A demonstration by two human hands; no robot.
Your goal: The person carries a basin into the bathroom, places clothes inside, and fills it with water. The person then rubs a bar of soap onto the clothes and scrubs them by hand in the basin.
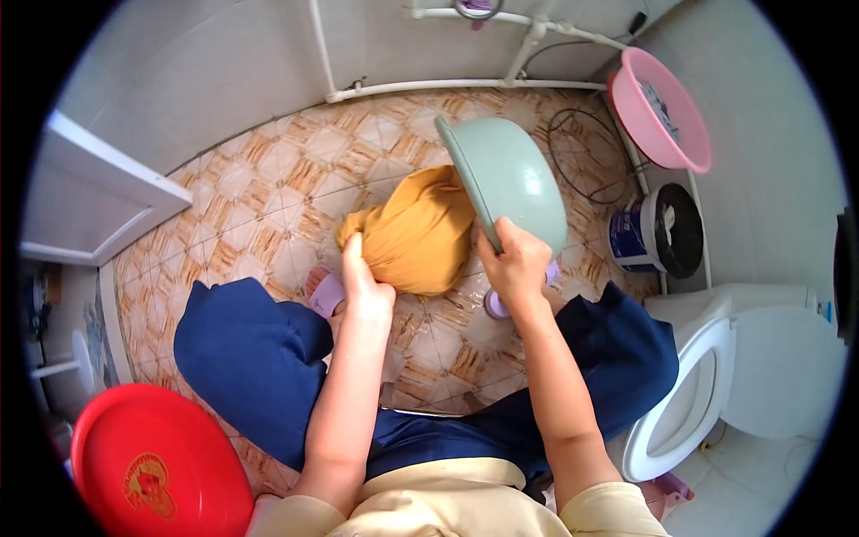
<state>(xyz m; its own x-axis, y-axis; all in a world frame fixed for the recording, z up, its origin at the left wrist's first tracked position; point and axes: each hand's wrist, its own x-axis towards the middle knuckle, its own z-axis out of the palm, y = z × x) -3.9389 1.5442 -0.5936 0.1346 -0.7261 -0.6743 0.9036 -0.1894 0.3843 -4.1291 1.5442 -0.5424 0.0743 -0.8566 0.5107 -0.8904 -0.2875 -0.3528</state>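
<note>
A pale green basin (514, 174) is tipped on its side, its opening facing left. My right hand (516, 259) grips its near rim. A bundle of mustard-yellow cloth (416, 233) hangs at the basin's mouth, its right side partly behind the rim. My left hand (361, 273) is closed on the left end of the cloth, fingers partly hidden by it. Whether some cloth still lies inside the basin is hidden from me.
A red basin (165, 465) stands at the lower left, a white toilet (680, 403) at the right. Beyond it are a dark-topped bucket (635, 237) and a pink basin (644, 116) holding grey cloth. A hose (573, 183) lies coiled on the tiled floor (250, 210).
</note>
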